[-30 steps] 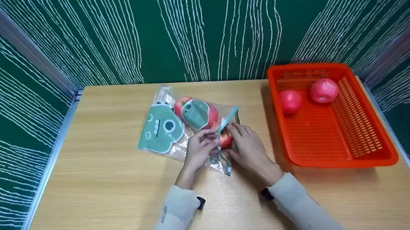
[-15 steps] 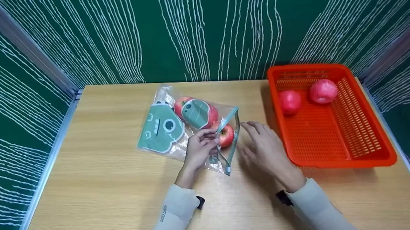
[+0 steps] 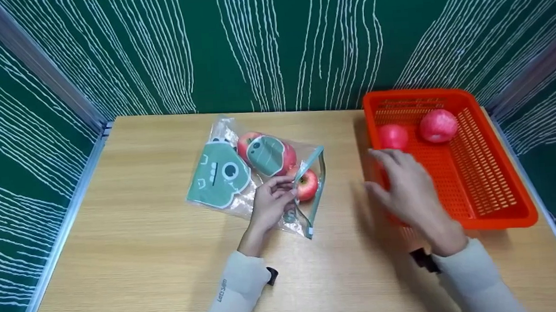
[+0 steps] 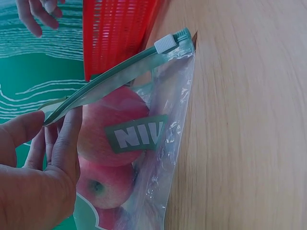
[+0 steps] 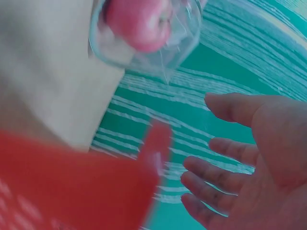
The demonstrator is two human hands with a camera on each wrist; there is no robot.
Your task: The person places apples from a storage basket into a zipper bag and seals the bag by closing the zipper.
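A clear zip bag point(image 3: 219, 174) with green monster prints lies on the table, its mouth gaping to the right. Several red apples are inside; one apple point(image 3: 307, 184) shows at the mouth. My left hand point(image 3: 272, 202) pinches the near edge of that mouth between thumb and fingers, as the left wrist view also shows at the green zip strip point(image 4: 91, 86). My right hand point(image 3: 408, 186) holds nothing and hovers over the left rim of the red basket point(image 3: 504, 219), fingers spread in the right wrist view. Two apples sit in the basket, a left apple point(image 3: 392, 136) and a right apple point(image 3: 439, 125).
The wooden table point(image 3: 135, 261) ends at a green wall point(image 3: 233, 48) with white wavy lines behind it. Metal posts stand in both back corners. A white slider point(image 4: 165, 44) sits near one end of the bag's zip.
My right hand has come away from the bag's mouth and moved right to the basket's edge, leaving the apple at the mouth in the bag. My left hand stays put on the bag.
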